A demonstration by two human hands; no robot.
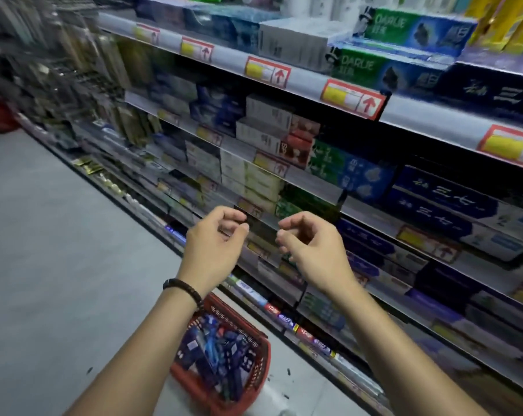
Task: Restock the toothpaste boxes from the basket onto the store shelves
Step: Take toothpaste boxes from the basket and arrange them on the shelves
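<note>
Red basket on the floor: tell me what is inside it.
The red basket holds a jumbled pile of dark blue toothpaste boxes. Whatever lies under that pile, and the basket's bottom, is covered; the left forearm hides part of its left side.

Two hands (213, 238) (311, 250), one red basket (255, 382), one bracelet (183, 288), two green Darlie boxes (386, 24) (359, 66)
</note>
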